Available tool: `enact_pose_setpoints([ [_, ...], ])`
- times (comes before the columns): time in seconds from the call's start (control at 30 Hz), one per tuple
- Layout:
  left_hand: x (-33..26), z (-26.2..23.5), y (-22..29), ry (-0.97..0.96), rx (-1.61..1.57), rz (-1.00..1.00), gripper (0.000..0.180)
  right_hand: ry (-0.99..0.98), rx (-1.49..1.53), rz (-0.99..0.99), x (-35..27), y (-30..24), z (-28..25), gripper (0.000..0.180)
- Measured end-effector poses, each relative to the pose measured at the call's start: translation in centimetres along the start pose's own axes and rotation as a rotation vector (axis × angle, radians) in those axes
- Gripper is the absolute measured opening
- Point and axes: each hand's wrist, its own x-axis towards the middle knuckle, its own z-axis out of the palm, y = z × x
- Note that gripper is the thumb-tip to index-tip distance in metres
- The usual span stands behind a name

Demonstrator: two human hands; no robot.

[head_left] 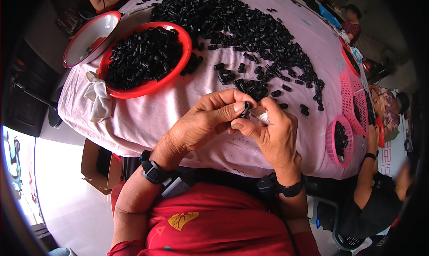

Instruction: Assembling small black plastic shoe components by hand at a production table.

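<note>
Above the near edge of the tabletop, my left hand pinches a small black ring by its rim while my right hand grips a small pale piece against it. Both seem light, stiff and easily dropped, so fingertip grips suit them best.

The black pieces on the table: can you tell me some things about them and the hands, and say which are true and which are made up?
1. Both hands pinch one small black piece between them. True; the left hand and right hand meet over it.
2. The red bowl is empty. False; it is full of black pieces.
3. The table has a green cloth. False; the tablecloth is pink.
4. A big heap of black pieces lies loose on the cloth. True.
5. A pink basket sits near the table's right edge. True.
6. The white bowl is stacked inside the red bowl. False; it sits beside it.
</note>
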Motion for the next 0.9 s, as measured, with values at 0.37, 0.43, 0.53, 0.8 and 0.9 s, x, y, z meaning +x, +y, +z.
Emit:
enact_pose_setpoints([
  [0.37, 0.12, -0.19, -0.1, -0.028, 0.007, 0.0, 0.028, -0.011, -0.005, 0.012, -0.17, 0.25, 0.12, 0.053],
  [0.43, 0.12, -0.3, -0.12, -0.032, 0.004, -0.002, 0.028, -0.008, -0.013, 0.004, -0.15, 0.25, 0.14, 0.052],
  [0.53, 0.14, -0.28, -0.18, -0.033, 0.007, 0.004, 0.028, -0.023, -0.037, 0.008, -0.12, 0.16, 0.25, 0.052],
  [0.8, 0.13, -0.35, -0.14, -0.044, 0.024, 0.036, 0.027, -0.008, -0.035, 0.019, -0.23, 0.28, 0.22, 0.053],
  [0.9, 0.2, -0.26, -0.2, -0.021, 0.005, -0.01, 0.026, -0.037, -0.028, 0.027, -0.21, 0.28, 0.24, 0.052],
])
